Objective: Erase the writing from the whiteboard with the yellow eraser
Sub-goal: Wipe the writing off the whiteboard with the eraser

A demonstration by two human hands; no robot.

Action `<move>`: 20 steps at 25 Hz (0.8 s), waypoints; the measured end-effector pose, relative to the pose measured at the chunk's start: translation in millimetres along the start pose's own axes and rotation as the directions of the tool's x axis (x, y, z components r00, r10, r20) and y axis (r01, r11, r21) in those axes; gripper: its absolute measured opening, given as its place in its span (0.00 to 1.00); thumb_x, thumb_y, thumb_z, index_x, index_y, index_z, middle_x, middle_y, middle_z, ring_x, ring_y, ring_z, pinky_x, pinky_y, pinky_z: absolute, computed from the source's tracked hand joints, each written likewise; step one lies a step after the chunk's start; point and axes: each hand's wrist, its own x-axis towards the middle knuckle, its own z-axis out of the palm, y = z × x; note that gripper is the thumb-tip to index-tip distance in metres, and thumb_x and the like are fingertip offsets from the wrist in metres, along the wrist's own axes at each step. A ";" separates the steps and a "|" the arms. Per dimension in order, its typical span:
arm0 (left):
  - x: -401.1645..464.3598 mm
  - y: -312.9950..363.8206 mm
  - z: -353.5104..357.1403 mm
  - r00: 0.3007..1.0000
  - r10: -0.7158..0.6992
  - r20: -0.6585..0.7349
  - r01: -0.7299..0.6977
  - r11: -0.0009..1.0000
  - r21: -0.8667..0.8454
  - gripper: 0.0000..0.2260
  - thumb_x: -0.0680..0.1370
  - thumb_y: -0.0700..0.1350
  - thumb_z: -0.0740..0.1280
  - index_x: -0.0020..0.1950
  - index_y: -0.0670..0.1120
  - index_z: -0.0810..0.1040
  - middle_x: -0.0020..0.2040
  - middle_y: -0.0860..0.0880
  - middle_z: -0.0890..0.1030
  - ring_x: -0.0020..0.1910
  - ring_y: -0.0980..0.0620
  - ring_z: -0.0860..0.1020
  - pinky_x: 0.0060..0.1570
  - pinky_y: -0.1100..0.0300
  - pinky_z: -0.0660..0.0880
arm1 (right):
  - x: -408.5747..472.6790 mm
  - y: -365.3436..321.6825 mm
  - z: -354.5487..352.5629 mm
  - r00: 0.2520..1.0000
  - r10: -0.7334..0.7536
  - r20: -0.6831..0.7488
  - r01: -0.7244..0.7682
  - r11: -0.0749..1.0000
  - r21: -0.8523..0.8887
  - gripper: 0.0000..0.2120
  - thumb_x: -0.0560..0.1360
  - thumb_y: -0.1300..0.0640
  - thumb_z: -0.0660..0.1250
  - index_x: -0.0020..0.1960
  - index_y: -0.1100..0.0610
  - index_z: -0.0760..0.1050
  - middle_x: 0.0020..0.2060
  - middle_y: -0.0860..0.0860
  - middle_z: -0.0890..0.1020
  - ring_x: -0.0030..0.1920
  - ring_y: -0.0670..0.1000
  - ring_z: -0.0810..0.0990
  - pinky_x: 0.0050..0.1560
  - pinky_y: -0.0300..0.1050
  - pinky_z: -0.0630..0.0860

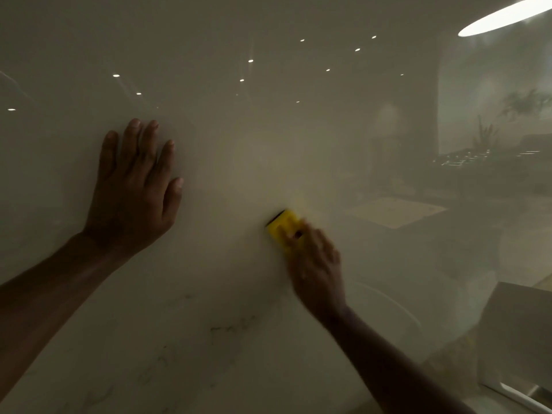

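Note:
A glossy whiteboard [239, 150] fills the view. My left hand [134, 189] lies flat on it at the left, fingers spread and pointing up. My right hand [313, 264] grips the yellow eraser [282, 225] and presses its dark felt edge against the board near the centre; the hand is motion-blurred. Faint smudged marker traces [233, 327] show on the board below the eraser, with fainter ones lower left.
The board reflects ceiling spotlights [250, 60], a bright long lamp [504, 16] at top right, and dim furniture and plants [522, 106] on the right. The board's lower right corner [513, 395] shows at the frame edge.

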 end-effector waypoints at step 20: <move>-180.3 -173.2 -97.8 0.974 -0.190 0.126 0.173 0.976 0.129 0.26 0.86 0.50 0.57 0.82 0.41 0.63 0.82 0.32 0.58 0.82 0.29 0.54 0.81 0.33 0.48 | 28.9 -180.2 31.1 0.986 0.166 -0.017 -0.162 0.979 0.125 0.25 0.81 0.55 0.64 0.78 0.46 0.66 0.79 0.56 0.65 0.74 0.64 0.67 0.60 0.57 0.70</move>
